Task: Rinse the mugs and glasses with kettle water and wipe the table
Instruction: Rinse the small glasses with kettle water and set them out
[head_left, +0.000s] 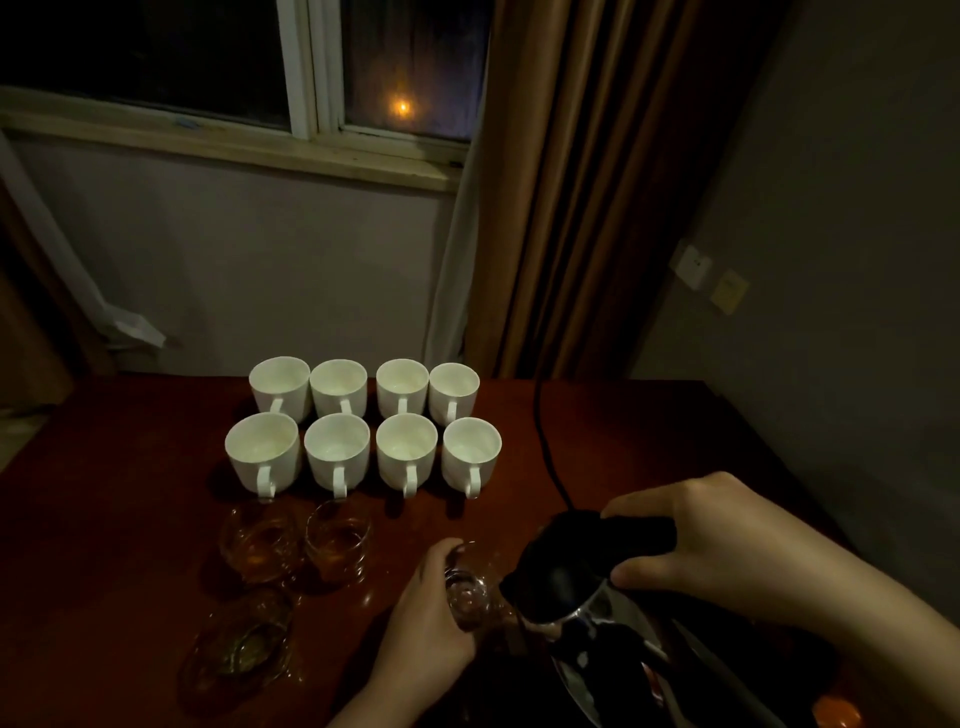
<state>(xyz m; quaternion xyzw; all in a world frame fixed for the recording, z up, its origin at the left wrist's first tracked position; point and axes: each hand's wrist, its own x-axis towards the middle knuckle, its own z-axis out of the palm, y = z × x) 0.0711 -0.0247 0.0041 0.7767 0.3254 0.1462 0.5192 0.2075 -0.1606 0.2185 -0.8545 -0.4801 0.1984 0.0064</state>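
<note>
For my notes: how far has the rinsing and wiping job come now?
Done: cannot tell; the eight white mugs stand upright. In hand: left hand holds a glass, right hand tilts the kettle toward it. Left: three other glasses and wiping the table.

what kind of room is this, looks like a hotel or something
Likely a hotel or guest room, though a plain bedroom is possible: a matching set of white mugs on a dark wooden table, an electric kettle, and heavy brown curtains beside a night window.
</note>
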